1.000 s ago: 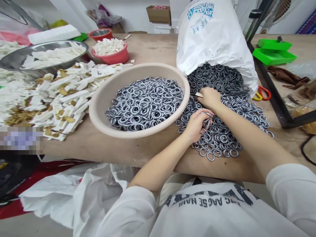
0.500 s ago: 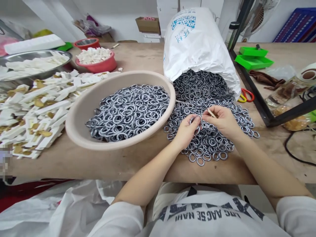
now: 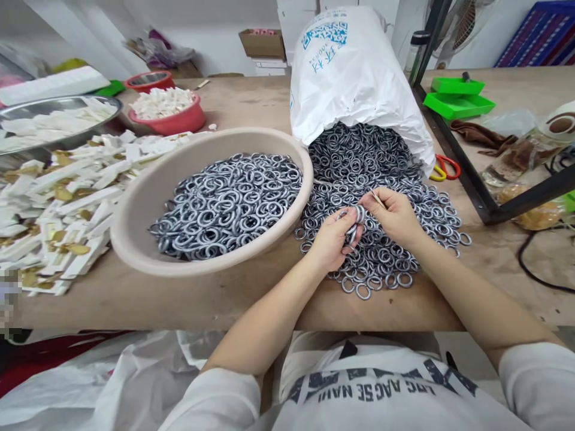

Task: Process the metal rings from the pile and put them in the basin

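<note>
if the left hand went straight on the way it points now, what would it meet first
Probably the right hand, just past the rings that the left hand holds. Depth is unclear, so they may already touch.

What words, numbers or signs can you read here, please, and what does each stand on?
"LOG AAGSE NAHI", apparently, upside down on the shirt; the larger letters there are unreadable.
White bag: a QR code; the blue writing below it is too small and slanted to read surely.
</note>
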{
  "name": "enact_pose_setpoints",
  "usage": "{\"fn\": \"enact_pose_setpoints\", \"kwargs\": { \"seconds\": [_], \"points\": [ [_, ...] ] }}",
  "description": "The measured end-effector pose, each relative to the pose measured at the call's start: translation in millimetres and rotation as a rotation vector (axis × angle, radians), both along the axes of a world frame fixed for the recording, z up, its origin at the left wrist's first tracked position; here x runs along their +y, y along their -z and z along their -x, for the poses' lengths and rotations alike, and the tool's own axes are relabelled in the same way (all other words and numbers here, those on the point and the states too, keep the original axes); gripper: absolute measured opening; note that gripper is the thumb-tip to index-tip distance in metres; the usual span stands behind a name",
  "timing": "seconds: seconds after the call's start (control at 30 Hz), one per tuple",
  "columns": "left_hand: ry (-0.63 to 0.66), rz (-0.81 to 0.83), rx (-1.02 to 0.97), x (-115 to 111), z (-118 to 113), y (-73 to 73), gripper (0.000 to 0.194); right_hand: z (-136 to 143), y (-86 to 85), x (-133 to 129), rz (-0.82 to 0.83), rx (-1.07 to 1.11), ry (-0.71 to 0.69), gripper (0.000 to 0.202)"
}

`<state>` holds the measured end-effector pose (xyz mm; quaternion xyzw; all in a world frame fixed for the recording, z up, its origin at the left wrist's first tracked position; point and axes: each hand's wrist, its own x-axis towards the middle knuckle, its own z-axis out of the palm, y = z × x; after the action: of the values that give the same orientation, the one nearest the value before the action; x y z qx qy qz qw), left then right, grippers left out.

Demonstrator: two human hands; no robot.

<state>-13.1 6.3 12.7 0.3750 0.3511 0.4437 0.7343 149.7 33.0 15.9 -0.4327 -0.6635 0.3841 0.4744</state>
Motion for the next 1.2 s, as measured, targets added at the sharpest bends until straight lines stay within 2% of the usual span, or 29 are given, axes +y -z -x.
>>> {"fn": "enact_pose_setpoints", "kwargs": {
  "seconds": [0.27,0.37,0.47,0.57,1.07,1.13,1.2],
  "points": [
    [0.048,-0.023,-0.023,-0.7,3.0,-0.9,0.036,2.4,-2.9,-0.7,0.067,0.095,-0.045,0.042],
    [0.057,-0.042,-0.038,0.0,4.8,-2.1,0.037,-3.2,-8.8,-4.6,-0.019,-0.014,-0.008,0.043],
    [0.044,-0.043,-0.048,0.9,6.7,-3.3,0.037,-8.6,-14.4,-11.1,-0.171,-0.240,-0.032,0.043],
    [0.027,-0.035,-0.045,1.0,7.4,-4.0,0.039,-10.0,-16.6,-15.1,-0.251,-0.381,-0.051,0.043],
    [0.074,-0.028,-0.069,-2.5,5.4,-2.0,0.040,-14.6,-13.8,-16.2,-0.282,-0.432,-0.147,0.043],
    [0.120,-0.052,-0.074,-6.1,4.3,-3.1,0.041,-16.4,-8.4,-6.1,-0.225,-0.396,-0.086,0.047],
    [0.216,-0.074,-0.078,-10.3,2.5,-4.3,0.042,-17.1,-1.6,12.8,-0.149,-0.356,0.056,0.053]
  ]
}}
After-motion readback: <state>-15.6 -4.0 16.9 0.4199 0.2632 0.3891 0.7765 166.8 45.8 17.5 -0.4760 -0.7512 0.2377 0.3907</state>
